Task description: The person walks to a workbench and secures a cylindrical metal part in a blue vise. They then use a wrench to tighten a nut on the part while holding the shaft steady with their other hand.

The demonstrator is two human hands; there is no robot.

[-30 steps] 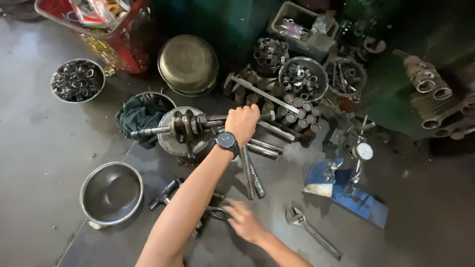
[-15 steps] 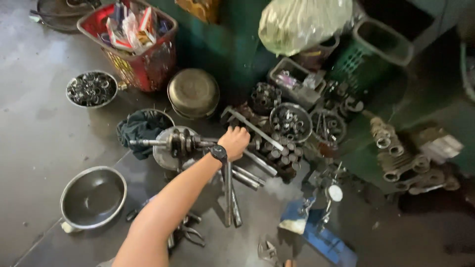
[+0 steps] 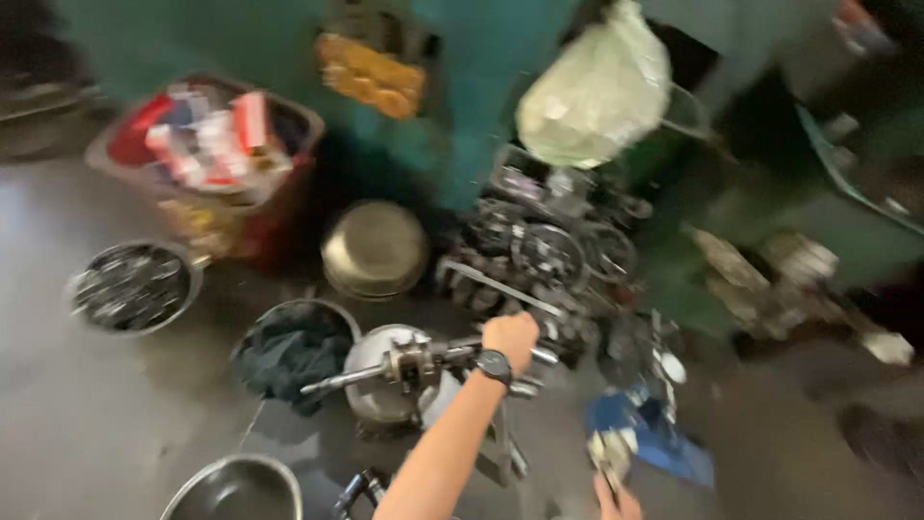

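Cloth (image 3: 289,354) in bowl (image 3: 252,330) left of shaft (image 3: 414,366)

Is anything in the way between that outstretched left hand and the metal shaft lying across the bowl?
Nothing visible. The left hand is already closed on the near end of the metal shaft, which lies across a steel bowl. The right hand, at the bottom edge, is apart from it and seems to hold a small blurred object.

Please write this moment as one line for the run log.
left hand: grips metal shaft | right hand: holds small object, blurred | rag bowl beside
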